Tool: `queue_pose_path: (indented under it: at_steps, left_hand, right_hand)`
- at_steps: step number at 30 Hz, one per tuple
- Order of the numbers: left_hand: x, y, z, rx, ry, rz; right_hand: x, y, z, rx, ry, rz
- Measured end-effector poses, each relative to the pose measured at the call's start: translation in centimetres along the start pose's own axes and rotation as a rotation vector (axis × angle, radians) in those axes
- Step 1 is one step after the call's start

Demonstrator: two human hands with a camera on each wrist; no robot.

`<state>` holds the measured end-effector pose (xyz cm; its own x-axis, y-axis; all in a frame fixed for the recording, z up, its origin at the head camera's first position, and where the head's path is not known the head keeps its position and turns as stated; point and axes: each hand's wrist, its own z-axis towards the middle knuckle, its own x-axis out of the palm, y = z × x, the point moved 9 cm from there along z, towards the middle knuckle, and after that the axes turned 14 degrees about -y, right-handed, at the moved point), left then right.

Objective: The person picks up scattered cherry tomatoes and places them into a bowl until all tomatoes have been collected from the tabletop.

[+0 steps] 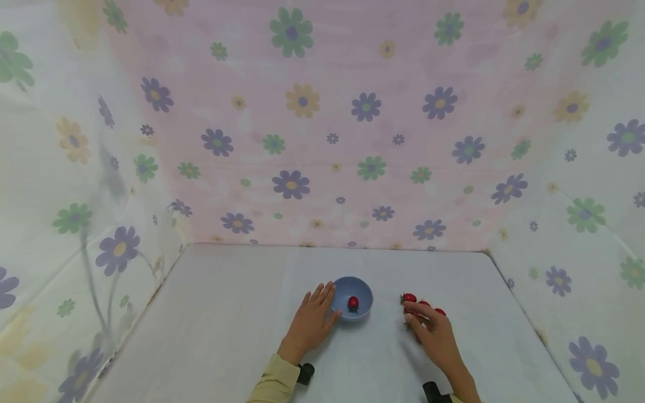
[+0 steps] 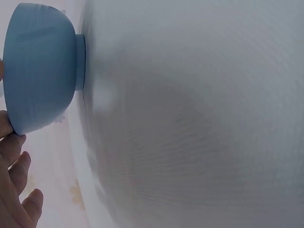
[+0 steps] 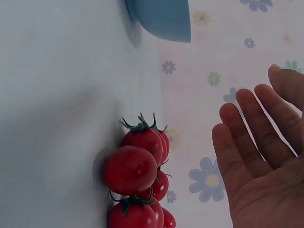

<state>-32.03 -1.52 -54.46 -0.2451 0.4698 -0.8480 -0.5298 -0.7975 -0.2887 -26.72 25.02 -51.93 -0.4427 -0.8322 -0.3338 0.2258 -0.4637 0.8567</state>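
A small blue bowl (image 1: 367, 308) stands upright on the white table, with one cherry tomato (image 1: 353, 304) inside it. My left hand (image 1: 309, 322) rests against the bowl's left side, fingers extended and fingertips right at the rim. From the left wrist view, the bowl (image 2: 40, 69) shows its outer wall and foot. To the right of the bowl, several red cherry tomatoes (image 3: 130, 170) with green stems lie close together. Over them hovers my right hand (image 1: 433, 330), its fingers loosely extended and nothing between them; part of the group is hidden beneath it.
White tabletop (image 1: 227, 313) surrounds the bowl and tomatoes. A pink flowered backdrop (image 1: 332, 157) rises behind the table, and white flowered sheets (image 1: 594, 268) flank both sides. Dark wrist straps (image 1: 305, 374) sit on both wrists.
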Motion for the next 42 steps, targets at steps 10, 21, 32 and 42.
queue_pose_path:
  at_steps: [10,21,32,42]
  left_hand:
    - [0.1,-0.1,-0.1,-0.012,0.01,-0.009]
    - [-0.1,-0.1,-0.5,-0.013,0.013,0.001]
    - [-0.1,0.0,-0.4,-0.015,0.018,-0.01]
    - [-0.2,0.0,-0.3,-0.012,0.005,-0.014]
  right_hand:
    - [-0.8,-0.3,1.7,-0.04,0.028,-0.073]
    - [-0.9,-1.0,3.9,-0.063,0.051,-0.093]
    - [0.4,-2.2,6.3,-0.026,0.149,-0.103]
    - [1.1,-3.4,7.9,-0.042,0.313,-0.135]
